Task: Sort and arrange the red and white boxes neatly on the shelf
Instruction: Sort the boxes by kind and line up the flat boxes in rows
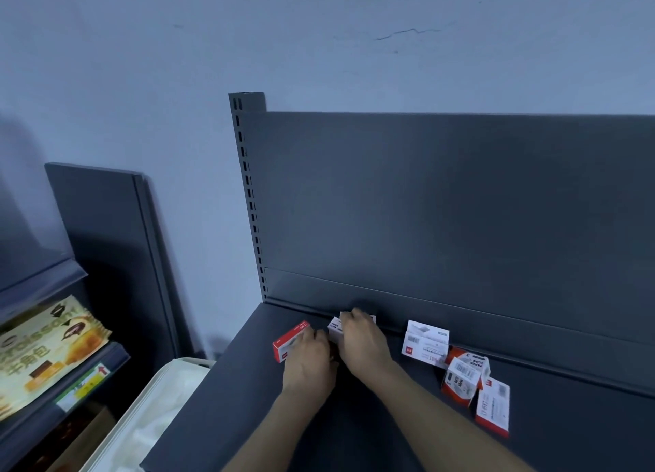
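Pack (46, 347) reads "Croissant"; L grip (308, 361) holds red box (287, 343), R grip (363, 344) white box (335, 329).

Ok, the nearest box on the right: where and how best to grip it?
Likely grip the nearest box across its long side edges, from the near side: its broad labelled face tilts up and other boxes crowd only its far left.

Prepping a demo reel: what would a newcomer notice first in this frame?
Both hands work at the back of the dark shelf: the left hand holds a red box, the right hand a white box beside it. To their right lies a jumbled cluster of red and white boxes, some tilted. Far left, a bright croissant packet sits on another rack.
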Action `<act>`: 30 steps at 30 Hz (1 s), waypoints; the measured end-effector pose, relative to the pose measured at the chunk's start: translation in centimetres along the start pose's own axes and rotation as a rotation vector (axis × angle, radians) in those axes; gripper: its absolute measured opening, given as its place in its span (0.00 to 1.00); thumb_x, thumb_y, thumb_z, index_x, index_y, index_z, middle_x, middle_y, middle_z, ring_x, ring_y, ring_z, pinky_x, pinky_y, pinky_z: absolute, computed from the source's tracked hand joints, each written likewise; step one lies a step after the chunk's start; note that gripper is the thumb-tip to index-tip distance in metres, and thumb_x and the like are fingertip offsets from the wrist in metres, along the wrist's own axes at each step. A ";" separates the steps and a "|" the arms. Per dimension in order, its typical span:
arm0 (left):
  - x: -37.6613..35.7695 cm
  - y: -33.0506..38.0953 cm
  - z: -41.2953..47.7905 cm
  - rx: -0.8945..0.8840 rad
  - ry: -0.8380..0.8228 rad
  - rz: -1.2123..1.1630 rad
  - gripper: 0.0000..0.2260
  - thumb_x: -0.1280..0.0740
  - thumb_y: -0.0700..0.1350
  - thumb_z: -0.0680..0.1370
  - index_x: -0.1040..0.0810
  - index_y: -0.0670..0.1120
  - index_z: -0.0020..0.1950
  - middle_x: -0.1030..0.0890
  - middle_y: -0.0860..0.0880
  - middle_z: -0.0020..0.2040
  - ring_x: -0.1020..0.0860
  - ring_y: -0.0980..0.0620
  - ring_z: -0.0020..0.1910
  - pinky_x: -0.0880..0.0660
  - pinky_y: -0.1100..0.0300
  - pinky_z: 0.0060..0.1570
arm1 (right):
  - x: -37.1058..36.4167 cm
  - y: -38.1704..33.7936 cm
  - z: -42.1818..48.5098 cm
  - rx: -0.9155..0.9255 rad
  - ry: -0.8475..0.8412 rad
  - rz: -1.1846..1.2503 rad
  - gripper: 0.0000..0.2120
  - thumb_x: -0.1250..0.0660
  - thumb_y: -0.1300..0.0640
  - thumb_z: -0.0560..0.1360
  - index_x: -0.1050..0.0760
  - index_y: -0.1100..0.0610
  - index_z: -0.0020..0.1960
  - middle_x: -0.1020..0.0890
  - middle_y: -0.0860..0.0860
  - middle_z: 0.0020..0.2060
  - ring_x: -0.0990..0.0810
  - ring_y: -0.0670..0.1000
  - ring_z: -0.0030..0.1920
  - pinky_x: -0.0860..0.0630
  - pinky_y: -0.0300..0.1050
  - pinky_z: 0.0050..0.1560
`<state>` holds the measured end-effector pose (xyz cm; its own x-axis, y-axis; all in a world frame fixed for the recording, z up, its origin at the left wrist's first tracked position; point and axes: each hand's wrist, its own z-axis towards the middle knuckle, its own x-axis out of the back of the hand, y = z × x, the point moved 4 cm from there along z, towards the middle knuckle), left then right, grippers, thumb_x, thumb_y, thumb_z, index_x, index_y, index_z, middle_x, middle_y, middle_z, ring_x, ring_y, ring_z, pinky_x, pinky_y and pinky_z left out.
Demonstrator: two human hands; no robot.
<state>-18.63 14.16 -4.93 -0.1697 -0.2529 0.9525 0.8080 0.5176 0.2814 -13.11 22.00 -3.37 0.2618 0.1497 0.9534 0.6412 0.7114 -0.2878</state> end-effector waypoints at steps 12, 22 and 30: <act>4.6 1.3 -0.7 0.052 0.132 -0.163 0.16 0.33 0.47 0.76 0.28 0.43 0.60 0.25 0.46 0.59 0.27 0.47 0.59 0.31 0.58 0.52 | 3.1 1.8 -3.1 -0.117 0.164 0.176 0.10 0.39 0.57 0.78 0.30 0.61 0.56 0.22 0.57 0.56 0.23 0.59 0.56 0.28 0.48 0.50; 7.2 14.5 -1.2 -0.184 0.227 -0.368 0.23 0.31 0.45 0.75 0.31 0.41 0.68 0.26 0.41 0.64 0.27 0.41 0.62 0.30 0.52 0.57 | 14.6 9.7 -10.2 -0.203 0.373 0.157 0.11 0.39 0.59 0.78 0.32 0.63 0.58 0.23 0.59 0.55 0.23 0.60 0.55 0.29 0.49 0.49; 2.9 32.1 -5.9 -0.369 0.147 -0.430 0.23 0.31 0.45 0.75 0.30 0.42 0.68 0.26 0.43 0.64 0.27 0.43 0.62 0.31 0.52 0.58 | 21.3 23.2 -20.3 -0.372 0.472 0.147 0.12 0.38 0.56 0.78 0.31 0.63 0.57 0.22 0.60 0.55 0.23 0.61 0.54 0.29 0.50 0.48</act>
<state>10.12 25.24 6.23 -0.4673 -0.5016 0.7280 0.8312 0.0313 0.5551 22.03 27.77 8.41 0.6032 -0.1522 0.7830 0.7603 0.4066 -0.5066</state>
